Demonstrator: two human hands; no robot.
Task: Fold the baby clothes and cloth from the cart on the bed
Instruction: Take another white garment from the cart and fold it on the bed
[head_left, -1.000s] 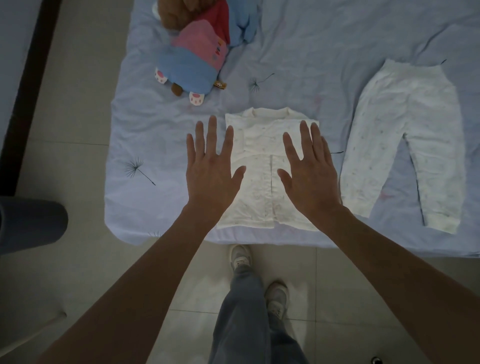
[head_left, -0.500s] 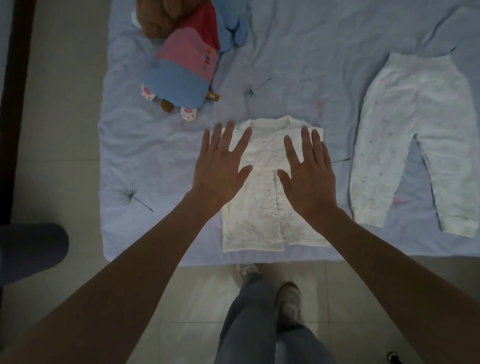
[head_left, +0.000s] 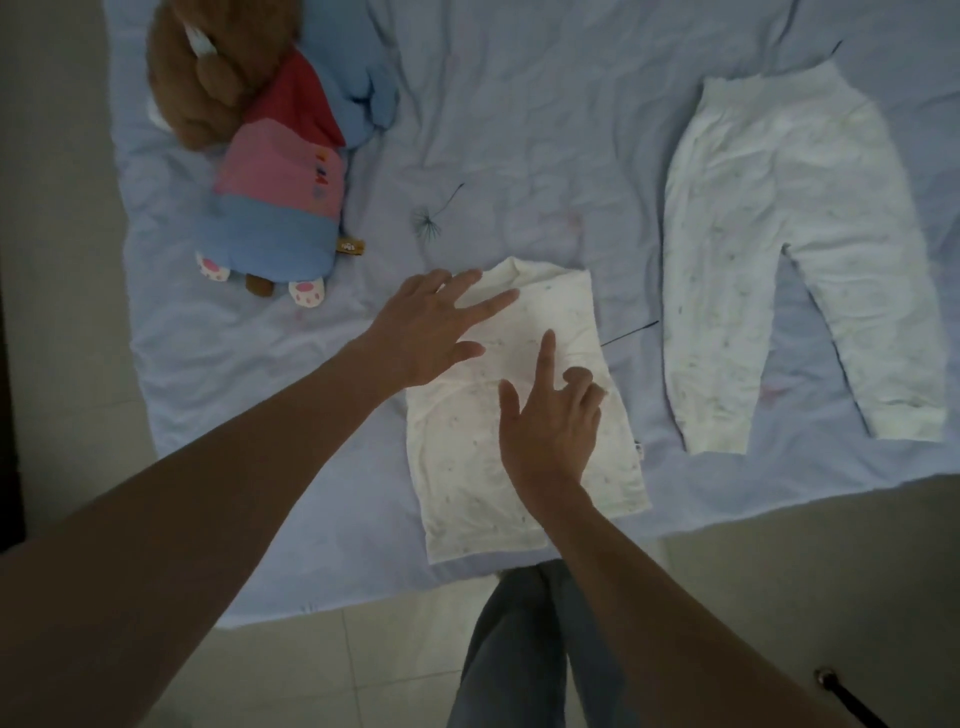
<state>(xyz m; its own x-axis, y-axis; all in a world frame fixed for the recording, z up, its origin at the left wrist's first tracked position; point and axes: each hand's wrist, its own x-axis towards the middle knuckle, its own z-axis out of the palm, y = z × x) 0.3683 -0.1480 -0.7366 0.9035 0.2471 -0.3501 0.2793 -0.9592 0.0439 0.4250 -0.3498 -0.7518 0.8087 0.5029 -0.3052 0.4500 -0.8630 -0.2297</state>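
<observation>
Pale blue bed sheet, printed with dandelion seeds, fills the head view above a tiled floor. Near its front edge lies the cream baby top, partly folded narrow. The left grip rests open on the top's upper left corner, fingers straight and spread. The right grip lies on the top's middle, index finger out and the others curled; I cannot tell whether they hold cloth. A small label at the top's right edge is unreadable. Right of the top, apart from it, cream baby trousers lie flat. Up-left of the top lies a plush toy. Its pink band's coloured letters and brown hem tag are too small to read.
</observation>
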